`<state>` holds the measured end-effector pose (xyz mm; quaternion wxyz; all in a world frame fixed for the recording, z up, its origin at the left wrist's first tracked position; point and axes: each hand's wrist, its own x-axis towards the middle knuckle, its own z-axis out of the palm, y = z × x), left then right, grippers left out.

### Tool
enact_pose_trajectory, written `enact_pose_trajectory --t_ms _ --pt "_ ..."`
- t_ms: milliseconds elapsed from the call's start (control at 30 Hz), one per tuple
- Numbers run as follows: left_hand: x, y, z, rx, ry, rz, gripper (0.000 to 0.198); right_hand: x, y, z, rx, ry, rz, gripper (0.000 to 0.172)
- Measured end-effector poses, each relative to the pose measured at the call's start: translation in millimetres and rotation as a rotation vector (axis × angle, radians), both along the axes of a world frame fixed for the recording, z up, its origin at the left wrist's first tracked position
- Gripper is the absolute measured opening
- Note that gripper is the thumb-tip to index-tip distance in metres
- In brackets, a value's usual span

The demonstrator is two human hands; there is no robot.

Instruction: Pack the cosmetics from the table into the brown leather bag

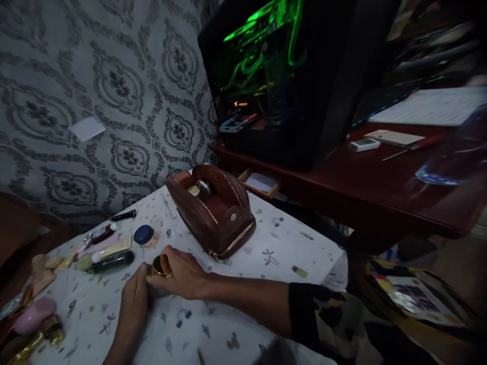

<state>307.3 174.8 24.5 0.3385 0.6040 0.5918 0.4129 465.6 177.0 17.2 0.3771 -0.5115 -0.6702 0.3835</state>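
Both hands are closed around a small container with a shiny gold cap, just above the table. My right hand has its fingers at the cap, and my left hand wraps the lower part from the left. The container's body is mostly hidden by the fingers, so its exact kind cannot be made out. Behind them stands a cream jar with a blue lid. To the right of that jar, a brown leather cosmetic bag lies unzipped, with a couple of small jars inside.
Several tubes and bottles, including a dark green tube and a cream tube, lie at the left. A pink sponge and gold-coloured items sit nearer. A computer case stands on the red desk beyond the table.
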Motion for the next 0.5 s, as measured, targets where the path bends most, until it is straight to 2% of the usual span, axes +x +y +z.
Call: enact_pose_trajectory --t_ms 100,167,367,500 --pt "4 0 -1.8 0.132 0.149 -0.054 0.047 2 2 -0.6 -0.041 0.087 -0.021 0.043" --pt "7 0 -4.6 0.164 0.179 -0.093 0.050 2 3 -1.6 -0.064 0.128 -0.049 0.043" --pt "17 3 -3.5 0.156 0.168 -0.133 0.053 1 5 -1.2 -0.084 0.182 -0.101 0.036" --pt "19 10 0.3 0.088 0.097 -0.091 0.061 0 5 -2.9 -0.006 0.194 -0.118 0.033"
